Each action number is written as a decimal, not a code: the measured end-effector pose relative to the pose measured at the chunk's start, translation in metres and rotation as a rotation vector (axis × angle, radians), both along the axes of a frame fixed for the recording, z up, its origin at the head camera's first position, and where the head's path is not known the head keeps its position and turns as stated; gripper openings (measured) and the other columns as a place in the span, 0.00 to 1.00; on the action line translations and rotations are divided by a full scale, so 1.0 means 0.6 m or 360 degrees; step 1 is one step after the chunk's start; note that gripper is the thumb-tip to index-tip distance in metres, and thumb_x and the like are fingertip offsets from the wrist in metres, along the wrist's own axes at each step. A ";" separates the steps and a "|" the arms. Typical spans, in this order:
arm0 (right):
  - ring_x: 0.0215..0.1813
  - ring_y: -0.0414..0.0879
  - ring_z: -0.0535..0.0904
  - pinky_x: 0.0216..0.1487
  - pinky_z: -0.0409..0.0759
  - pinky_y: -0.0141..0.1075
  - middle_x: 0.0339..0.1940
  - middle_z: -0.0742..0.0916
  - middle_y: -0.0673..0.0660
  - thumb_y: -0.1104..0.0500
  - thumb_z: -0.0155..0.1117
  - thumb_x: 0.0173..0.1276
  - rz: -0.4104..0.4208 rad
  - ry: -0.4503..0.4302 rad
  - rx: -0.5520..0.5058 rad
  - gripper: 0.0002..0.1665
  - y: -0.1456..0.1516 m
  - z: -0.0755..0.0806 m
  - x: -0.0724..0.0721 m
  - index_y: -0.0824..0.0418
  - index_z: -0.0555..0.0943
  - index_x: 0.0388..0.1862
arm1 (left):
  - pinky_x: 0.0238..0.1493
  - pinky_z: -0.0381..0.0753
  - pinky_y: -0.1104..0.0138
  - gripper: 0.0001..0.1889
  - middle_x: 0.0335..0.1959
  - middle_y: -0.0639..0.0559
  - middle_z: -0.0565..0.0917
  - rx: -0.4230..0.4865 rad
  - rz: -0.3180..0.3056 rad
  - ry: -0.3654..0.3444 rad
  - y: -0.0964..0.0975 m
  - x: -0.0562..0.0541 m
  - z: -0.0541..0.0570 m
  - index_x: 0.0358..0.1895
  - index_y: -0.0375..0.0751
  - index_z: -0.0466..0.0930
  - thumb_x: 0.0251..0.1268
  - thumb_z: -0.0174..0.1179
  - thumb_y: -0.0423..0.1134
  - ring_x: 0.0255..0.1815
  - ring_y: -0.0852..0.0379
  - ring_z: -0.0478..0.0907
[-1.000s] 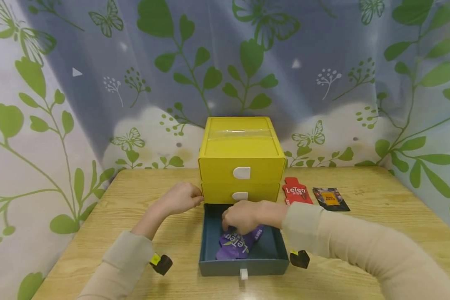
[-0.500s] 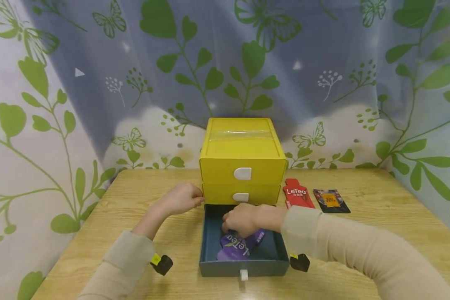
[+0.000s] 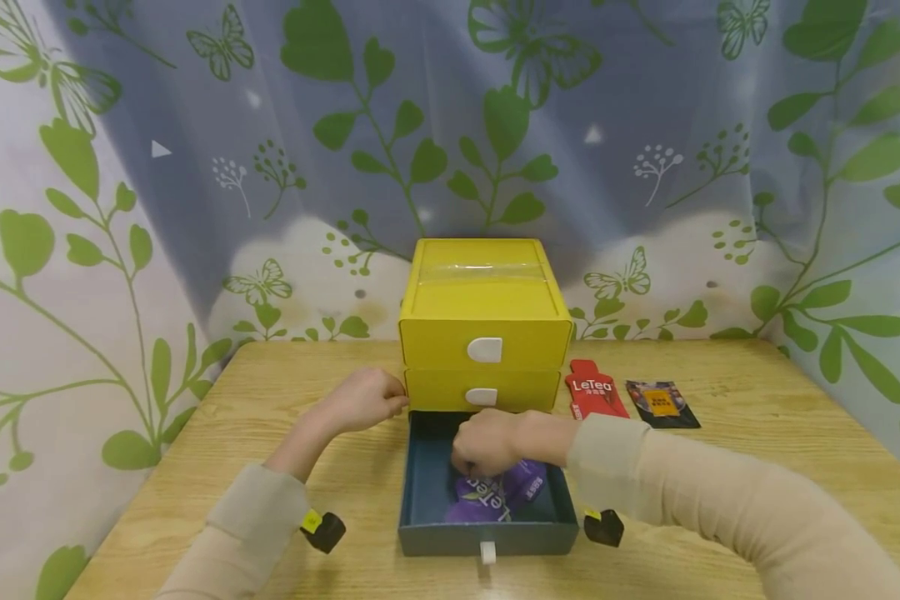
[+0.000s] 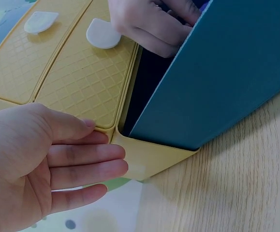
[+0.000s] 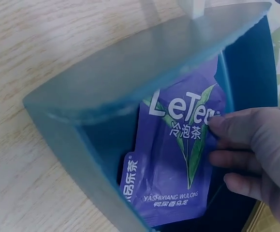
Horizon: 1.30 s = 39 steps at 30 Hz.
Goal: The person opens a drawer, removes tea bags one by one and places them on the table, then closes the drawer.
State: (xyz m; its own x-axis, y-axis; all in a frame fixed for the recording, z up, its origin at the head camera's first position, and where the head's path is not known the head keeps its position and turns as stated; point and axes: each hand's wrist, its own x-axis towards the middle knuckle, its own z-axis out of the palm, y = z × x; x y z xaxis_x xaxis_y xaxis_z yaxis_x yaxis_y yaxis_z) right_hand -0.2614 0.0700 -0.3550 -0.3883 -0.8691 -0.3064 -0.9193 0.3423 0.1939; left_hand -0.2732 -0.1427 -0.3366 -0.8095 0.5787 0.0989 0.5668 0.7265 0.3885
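In the head view my right hand (image 3: 489, 442) reaches into the pulled-out blue drawer (image 3: 487, 538). Its thumb and fingers pinch the edge of a purple LeTea pouch (image 5: 173, 159), seen printed side up in the right wrist view. Another purple pouch (image 5: 129, 176) lies partly under it. My left hand (image 3: 371, 398) is at the left side of the yellow drawer cabinet (image 3: 483, 296). In the left wrist view its thumb touches the cabinet's front corner, and the other fingers lie fairly straight along the side.
On the wooden table (image 3: 765, 467), right of the cabinet, lie a red LeTea pouch (image 3: 596, 396) and a black sachet (image 3: 662, 403) with an orange label. Two closed yellow drawers with white pulls sit above the blue one. A leaf-patterned curtain (image 3: 450, 108) hangs behind.
My right hand has shifted slightly right, and the purple pouch under it has slid right with it inside the drawer. My left hand stays at the cabinet's side.
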 end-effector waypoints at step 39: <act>0.18 0.36 0.66 0.16 0.62 0.28 0.19 0.73 0.43 0.58 0.61 0.62 0.0017 0.0258 -0.0613 0.08 0.057 0.080 0.027 0.52 0.78 0.23 | 0.27 0.72 0.67 0.11 0.21 0.57 0.80 -0.0029 0.0044 -0.0047 0.003 -0.003 0.000 0.25 0.40 0.83 0.64 0.55 0.35 0.19 0.63 0.71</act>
State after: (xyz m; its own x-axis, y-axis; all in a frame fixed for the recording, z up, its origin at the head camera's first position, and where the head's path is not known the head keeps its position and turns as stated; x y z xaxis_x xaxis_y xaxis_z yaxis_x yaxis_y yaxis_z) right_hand -0.2451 0.1042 -0.3068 -0.3951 -0.9124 0.1063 -0.8913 0.4088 0.1961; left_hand -0.2748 -0.1408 -0.3367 -0.8275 0.5578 0.0647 0.5352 0.7486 0.3914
